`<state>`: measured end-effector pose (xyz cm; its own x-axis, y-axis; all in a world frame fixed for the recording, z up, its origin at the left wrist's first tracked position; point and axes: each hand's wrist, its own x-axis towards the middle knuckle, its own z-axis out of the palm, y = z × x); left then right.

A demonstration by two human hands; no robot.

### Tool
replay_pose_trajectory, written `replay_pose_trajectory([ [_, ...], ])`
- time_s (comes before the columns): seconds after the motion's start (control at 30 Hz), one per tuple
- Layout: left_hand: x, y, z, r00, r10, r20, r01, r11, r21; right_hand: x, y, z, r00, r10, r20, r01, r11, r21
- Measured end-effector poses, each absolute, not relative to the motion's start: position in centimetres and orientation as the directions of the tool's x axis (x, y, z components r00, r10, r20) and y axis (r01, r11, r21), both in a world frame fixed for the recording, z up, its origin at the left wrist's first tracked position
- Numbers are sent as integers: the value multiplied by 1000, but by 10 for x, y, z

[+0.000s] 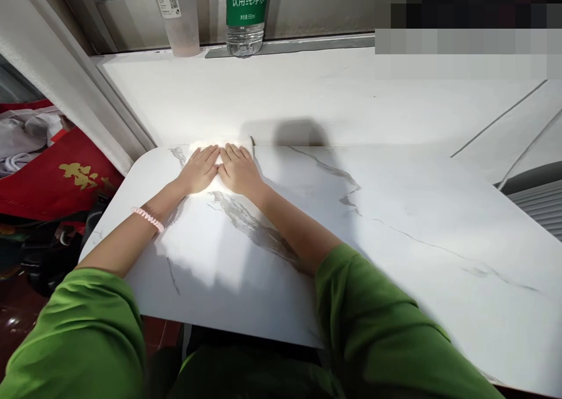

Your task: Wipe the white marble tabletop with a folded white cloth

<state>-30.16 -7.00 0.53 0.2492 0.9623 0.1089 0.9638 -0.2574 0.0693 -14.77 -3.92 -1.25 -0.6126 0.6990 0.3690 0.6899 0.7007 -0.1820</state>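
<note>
My left hand [199, 172] and right hand [238, 171] press flat, fingers uncurled, on the far-left white cloth [218, 183], likely soft, light, best held mid-span.

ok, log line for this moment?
left hand: flat on white cloth | right hand: flat on same cloth | cloth: on marbled tabletop, by wall | water bottle: on ledge

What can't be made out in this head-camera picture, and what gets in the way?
All in the head view:
Middle of the white cloth: covered by the left hand and right hand.
Both palms: hidden, facing down.
Tops of the water bottle and cloudy container: cut off by the top edge.
Finest print on the container's label: too small.
Upper right corner: masked by pixel blocks.
</note>
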Motion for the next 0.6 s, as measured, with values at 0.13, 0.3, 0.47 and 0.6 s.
replay_pose_trajectory([
  [0.13,-302,-126,6,248,962,116,964,-256,67,-147,-89,-12,-635,667,390,654,733,-189],
  [0.3,-316,-214,11,207,972,114,973,-217,84,-162,-168,-3,-686,650,328,617,758,-212],
  [0.47,-348,-290,16,151,979,138,982,-164,93,-195,-227,8,-763,575,296,518,818,-252],
  [0.6,-375,-323,17,103,983,154,988,-119,95,-222,-249,9,-789,515,335,444,855,-269],
])
